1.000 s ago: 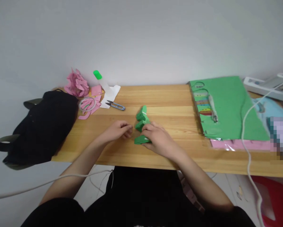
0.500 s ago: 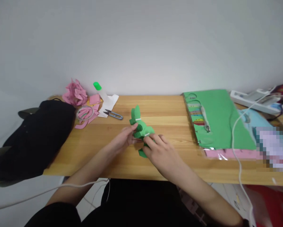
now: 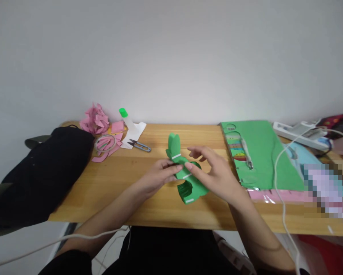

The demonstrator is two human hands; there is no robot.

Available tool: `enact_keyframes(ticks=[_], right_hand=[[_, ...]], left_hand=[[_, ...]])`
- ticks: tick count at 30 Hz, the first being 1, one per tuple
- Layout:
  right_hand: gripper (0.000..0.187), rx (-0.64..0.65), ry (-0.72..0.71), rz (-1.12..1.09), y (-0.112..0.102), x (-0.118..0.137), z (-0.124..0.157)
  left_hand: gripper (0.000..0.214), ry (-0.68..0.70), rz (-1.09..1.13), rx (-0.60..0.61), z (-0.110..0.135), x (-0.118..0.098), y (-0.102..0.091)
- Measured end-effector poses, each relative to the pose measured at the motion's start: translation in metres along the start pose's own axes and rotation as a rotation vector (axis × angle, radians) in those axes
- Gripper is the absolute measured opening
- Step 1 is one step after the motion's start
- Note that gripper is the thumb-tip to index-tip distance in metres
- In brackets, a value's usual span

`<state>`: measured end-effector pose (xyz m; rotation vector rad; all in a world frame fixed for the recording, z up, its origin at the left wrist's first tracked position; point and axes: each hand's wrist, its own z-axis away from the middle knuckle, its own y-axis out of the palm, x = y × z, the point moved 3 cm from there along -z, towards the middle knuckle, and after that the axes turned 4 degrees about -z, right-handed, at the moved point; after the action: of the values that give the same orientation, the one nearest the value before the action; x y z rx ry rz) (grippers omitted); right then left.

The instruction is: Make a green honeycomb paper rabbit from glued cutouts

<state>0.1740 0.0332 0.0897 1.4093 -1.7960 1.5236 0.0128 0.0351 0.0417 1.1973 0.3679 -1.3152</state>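
A green layered paper piece [image 3: 175, 146] with rounded lobes and curled loops is held up over the middle of the table. Short white strips [image 3: 190, 200] are stuck across it in several spots. My left hand [image 3: 157, 176] pinches its left side between thumb and fingers. At the right, my right hand [image 3: 217, 173] has its fingers raised and apart, while its thumb rests against the paper near the centre. Part of the lower right lobe is hidden behind that hand.
Thread snips [image 3: 142, 147] lie left of centre beside white paper [image 3: 135, 133], a green-capped glue stick [image 3: 123, 113], pink paper scraps [image 3: 95, 119] and a clear tape roll [image 3: 105, 143]. A black bag [image 3: 42, 175] covers the left end. Green sheets [image 3: 265, 152], a cable [image 3: 277, 172] and a power strip [image 3: 300, 135] are right.
My right hand has lifted its fingers off and spread them. The green paper piece has turned and opened out toward the lower right, showing more white strips. The view has shifted slightly.
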Motion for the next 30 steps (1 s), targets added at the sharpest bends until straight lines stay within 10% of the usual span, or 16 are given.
enact_keyframes(ticks=[10, 20, 30], right_hand=[[0.019, 0.061, 0.280, -0.595, 0.024, -0.021, -0.006], [0.025, 0.141, 0.202, -0.424, 0.010, -0.012, -0.018], [0.034, 0.313, 0.065, -0.201, -0.025, 0.017, -0.033]], left_hand=[[0.014, 0.106, -0.308, 0.049, 0.003, -0.007, 0.001], [0.028, 0.398, -0.641, 0.014, 0.016, -0.067, 0.000], [0.013, 0.239, -0.617, 0.213, 0.017, -0.087, 0.008]])
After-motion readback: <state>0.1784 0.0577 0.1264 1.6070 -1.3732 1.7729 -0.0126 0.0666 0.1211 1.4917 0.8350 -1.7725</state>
